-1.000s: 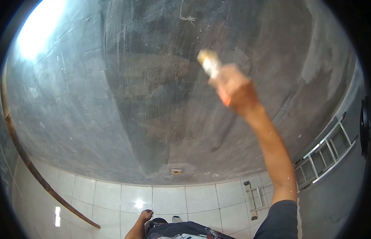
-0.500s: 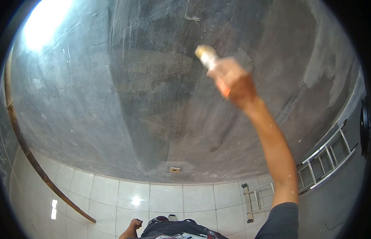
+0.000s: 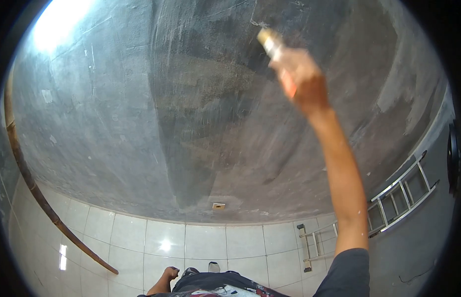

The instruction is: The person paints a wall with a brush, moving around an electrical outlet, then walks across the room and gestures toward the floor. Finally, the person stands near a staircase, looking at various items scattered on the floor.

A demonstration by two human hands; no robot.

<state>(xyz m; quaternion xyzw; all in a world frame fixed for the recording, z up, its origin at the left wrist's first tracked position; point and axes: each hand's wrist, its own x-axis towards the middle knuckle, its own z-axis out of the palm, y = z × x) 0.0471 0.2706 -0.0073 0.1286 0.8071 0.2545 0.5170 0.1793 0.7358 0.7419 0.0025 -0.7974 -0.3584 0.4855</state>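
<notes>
The paintbrush was positioned in front of the upper part of the grey wall, directly beyond the knuckles of the right hand. Its long axis was inclined, with the bristle end directed up and to the left in the view and the orange handle run back into the palm. Whether the bristles were in contact with the wall surface could not be determined.

The handle was enclosed by the fingers of the right hand, by which the arm was extended upward. The left hand was lowered beside the body, well apart from the brush and from the other hand. Its fingers were seen curled; whether anything was held in them could not be determined.

The following items were counted: one paintbrush; one bamboo pole, slanted at the left; one aluminium ladder, placed at the right and partly concealed by the forearm; one wall outlet box, set low, just above the tiled floor.
</notes>
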